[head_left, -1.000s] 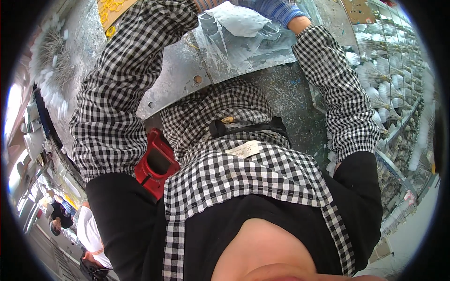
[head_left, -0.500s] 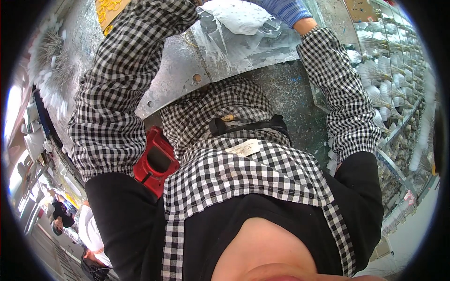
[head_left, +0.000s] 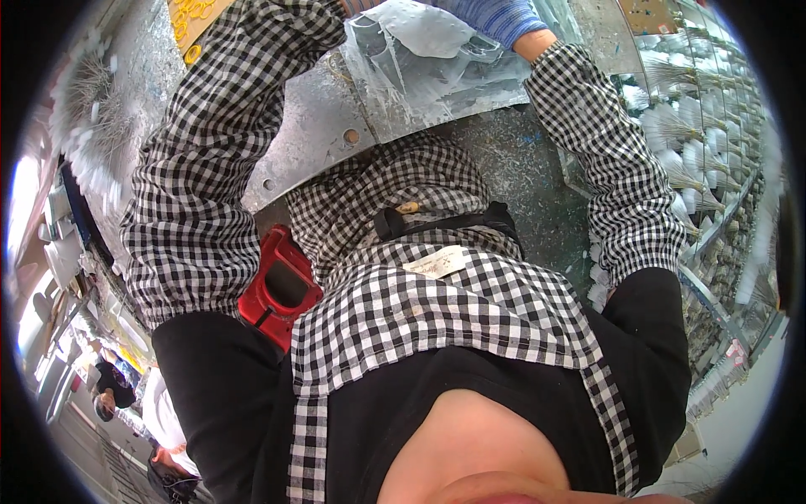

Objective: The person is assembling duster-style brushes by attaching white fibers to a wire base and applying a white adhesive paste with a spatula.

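A thick mound of white paste point(head_left: 426, 32) lies on a clear, smeared sheet point(head_left: 437, 88) at the top of the head view. My right hand point(head_left: 497, 18), in a blue knitted glove, is at the paste's right edge; its fingers run past the upper edge of the picture. Of my left hand point(head_left: 361, 5) only a sliver of striped glove shows, at the paste's left. What either hand holds, if anything, is hidden. Both forearms wear black-and-white checked sleeves.
The sheet overlaps a metal tabletop point(head_left: 323, 113) with round holes. Yellow rings point(head_left: 193, 10) lie on a board at upper left. White-tufted bundles point(head_left: 701, 160) fill a rack at right, with more tufts point(head_left: 96, 126) at left. A red stool point(head_left: 281, 286) is beside my lap. People are behind, lower left.
My right hand and sleeve have shifted slightly left and up. The paste sits a little higher and shows less in the picture. A bit more of the left glove's striped cuff shows.
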### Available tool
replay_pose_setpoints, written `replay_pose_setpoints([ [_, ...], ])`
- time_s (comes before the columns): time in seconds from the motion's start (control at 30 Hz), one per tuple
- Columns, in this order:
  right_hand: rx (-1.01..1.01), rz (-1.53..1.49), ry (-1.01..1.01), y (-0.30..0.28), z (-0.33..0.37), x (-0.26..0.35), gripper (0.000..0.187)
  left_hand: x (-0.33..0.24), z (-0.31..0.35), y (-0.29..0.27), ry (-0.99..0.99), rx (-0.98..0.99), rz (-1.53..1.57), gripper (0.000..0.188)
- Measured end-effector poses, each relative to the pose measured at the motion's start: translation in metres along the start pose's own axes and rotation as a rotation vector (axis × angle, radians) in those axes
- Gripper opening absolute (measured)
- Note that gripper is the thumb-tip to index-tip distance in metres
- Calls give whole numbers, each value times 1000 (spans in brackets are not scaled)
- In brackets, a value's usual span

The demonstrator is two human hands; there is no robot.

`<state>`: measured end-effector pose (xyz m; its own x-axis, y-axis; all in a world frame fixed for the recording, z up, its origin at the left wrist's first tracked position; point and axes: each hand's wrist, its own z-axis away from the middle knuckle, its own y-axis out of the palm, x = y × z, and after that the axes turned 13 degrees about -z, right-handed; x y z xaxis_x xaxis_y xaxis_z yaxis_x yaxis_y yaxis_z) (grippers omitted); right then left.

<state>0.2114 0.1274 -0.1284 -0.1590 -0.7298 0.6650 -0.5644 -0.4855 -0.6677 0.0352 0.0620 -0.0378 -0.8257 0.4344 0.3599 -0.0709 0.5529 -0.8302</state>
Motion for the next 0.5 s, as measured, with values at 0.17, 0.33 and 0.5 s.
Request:
replay_pose_setpoints([
  [0.17, -89, -67, -13, 7, 9, -11, 38, -3, -8, 0, -5, 18, 123, 33],
  [0.33, -34, 148, 385, -38, -10, 46, 50, 14, -6, 25, -410, -202, 866, 21],
  [0.5, -256, 104, 144, -60, -25, 102, 42, 49, 10, 13, -697, -282, 1102, 24],
])
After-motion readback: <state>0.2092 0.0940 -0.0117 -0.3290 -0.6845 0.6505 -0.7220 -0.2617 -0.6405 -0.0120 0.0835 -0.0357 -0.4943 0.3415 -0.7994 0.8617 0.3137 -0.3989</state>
